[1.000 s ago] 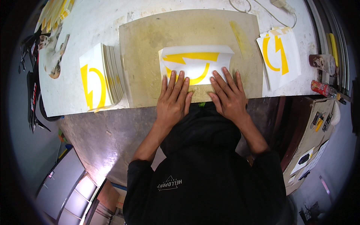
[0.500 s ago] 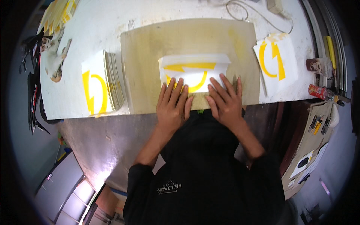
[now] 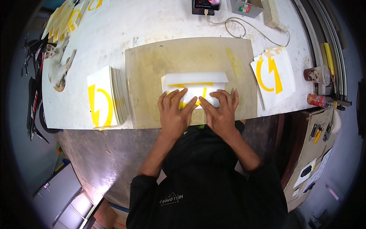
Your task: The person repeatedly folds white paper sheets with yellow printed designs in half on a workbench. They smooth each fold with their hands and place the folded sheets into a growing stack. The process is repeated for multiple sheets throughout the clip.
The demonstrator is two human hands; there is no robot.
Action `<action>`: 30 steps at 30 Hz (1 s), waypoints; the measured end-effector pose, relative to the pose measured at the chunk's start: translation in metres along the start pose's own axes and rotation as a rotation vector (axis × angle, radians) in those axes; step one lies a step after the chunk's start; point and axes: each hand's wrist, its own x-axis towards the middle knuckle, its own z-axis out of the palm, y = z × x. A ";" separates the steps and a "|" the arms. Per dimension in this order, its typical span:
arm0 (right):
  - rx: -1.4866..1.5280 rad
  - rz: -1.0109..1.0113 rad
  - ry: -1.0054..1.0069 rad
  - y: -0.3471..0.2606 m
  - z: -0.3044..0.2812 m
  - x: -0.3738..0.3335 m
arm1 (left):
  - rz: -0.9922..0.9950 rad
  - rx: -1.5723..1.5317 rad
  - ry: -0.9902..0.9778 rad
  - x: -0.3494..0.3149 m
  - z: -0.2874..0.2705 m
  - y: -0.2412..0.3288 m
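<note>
A white paper piece with yellow print [image 3: 194, 78] lies on a tan board [image 3: 152, 63] in front of me, its far strip folded over or raised along the length. My left hand [image 3: 172, 114] rests on its near left part, fingers slightly bent and thumb stretched inward. On the near right part lies my right hand [image 3: 220, 116], its fingers apart and thumb pointing at the left thumb. Both thumb tips press close together near the paper's near edge. Neither hand has lifted the paper off the board.
A thick stack of printed white pieces [image 3: 103, 99] stands left of the board; a fanned pile [image 3: 284, 84] lies right. A cat [image 3: 57, 72] lies at the far left. Cable [image 3: 253, 26], phone [image 3: 206, 4] and grey box [image 3: 248, 8] sit behind. A cup [image 3: 316, 75] and bottle [image 3: 320, 100] stand right.
My fingers have bent from lying flat, and my thumbs have come together on the paper. The paper's far strip now stands out as a fold. The whole view has shifted, showing more of the table's far side.
</note>
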 end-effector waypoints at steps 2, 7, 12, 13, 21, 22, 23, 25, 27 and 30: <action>0.010 0.000 0.005 0.000 -0.002 0.000 | 0.010 -0.012 -0.035 0.001 -0.011 -0.006; -0.092 0.032 -0.030 -0.007 -0.007 0.001 | -0.077 0.040 -0.020 -0.010 -0.036 -0.038; -0.054 -0.027 -0.044 -0.041 0.015 0.017 | -0.089 0.039 -0.005 -0.011 -0.037 -0.038; -0.046 -0.027 -0.031 -0.036 0.019 0.014 | -0.088 0.043 -0.002 -0.011 -0.036 -0.038; -0.137 0.141 0.050 0.032 -0.039 -0.014 | -0.100 0.068 -0.004 -0.013 -0.041 -0.037; -0.132 0.148 0.056 0.032 -0.039 -0.015 | -0.103 0.075 -0.001 -0.013 -0.040 -0.035; -0.128 0.153 0.062 0.032 -0.038 -0.015 | -0.110 0.087 0.000 -0.013 -0.040 -0.032; -0.122 0.157 0.069 0.031 -0.036 -0.016 | -0.125 0.116 0.007 -0.013 -0.039 -0.026; -0.125 0.156 0.065 0.030 -0.037 -0.016 | -0.113 0.155 0.005 -0.011 -0.033 -0.016; -0.156 0.096 0.068 0.014 -0.043 0.001 | 0.030 0.147 -0.050 -0.011 -0.024 -0.009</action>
